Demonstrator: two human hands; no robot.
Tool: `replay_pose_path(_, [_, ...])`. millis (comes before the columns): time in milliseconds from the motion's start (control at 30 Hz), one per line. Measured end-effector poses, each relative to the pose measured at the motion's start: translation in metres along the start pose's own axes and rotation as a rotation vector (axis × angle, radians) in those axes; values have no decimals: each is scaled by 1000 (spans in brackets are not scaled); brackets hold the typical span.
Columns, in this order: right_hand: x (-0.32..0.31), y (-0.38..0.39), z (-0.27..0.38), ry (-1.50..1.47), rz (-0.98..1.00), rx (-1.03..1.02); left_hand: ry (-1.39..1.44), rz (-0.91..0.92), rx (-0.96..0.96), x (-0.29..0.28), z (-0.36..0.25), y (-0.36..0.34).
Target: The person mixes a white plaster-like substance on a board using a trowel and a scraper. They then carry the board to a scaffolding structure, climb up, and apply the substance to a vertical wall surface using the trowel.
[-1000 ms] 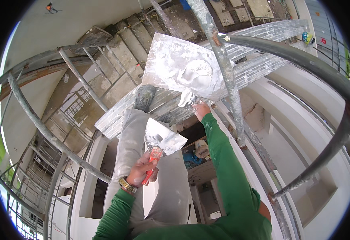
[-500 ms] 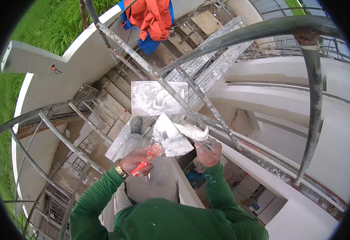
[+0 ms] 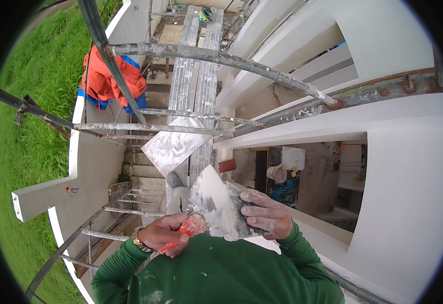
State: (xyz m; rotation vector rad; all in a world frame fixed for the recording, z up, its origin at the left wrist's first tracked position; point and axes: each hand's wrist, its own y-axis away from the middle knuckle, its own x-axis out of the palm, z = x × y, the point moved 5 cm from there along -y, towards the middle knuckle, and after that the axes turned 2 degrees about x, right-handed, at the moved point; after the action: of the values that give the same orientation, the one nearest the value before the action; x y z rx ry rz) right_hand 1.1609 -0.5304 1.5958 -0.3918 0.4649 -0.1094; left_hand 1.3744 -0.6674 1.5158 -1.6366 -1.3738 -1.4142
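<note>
My left hand (image 3: 165, 235) is closed round the red handle of a wide putty knife (image 3: 204, 195). White plaster coats its broad blade, which points away from me. My right hand (image 3: 269, 215) grips a flat metal plastering blade (image 3: 242, 223), fingers laid over its grey, smeared face and the thumb hidden. The two blades meet or overlap in front of my chest; plaster lies along the line between them. Beyond the blades, a board (image 3: 173, 147) spread with white plaster rests on the planks, near my foot.
Scaffold tubes (image 3: 221, 55) cross ahead and at the left. Splattered planks (image 3: 183, 76) run away from me. An orange and blue sheet (image 3: 112, 78) hangs over the left wall. On the right, a white wall (image 3: 394, 177) frames an opening with a lower level beneath.
My view has turned to the right. Both blades have come nearer my chest and together. The plaster lump seen on the right-hand blade no longer shows there; the right-hand fingers now spread over its face.
</note>
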Motion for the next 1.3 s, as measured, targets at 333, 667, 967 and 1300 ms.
replay_pose_path(333, [13,171,-35,620,-315,392,-15,41,-213,-10,67,-74])
replay_pose_path(667, [51,329,-18,-447,-1814,869,-1281,-35,-40,15,69,-217])
replay_pose_path(967, [75,288,43,-790,-2297,96,-1220,422,-178,53,106,-278])
replay_pose_path(1300, [132,274,73,-487,-2522,-41,-1597,1083,-68,77,149,-269])
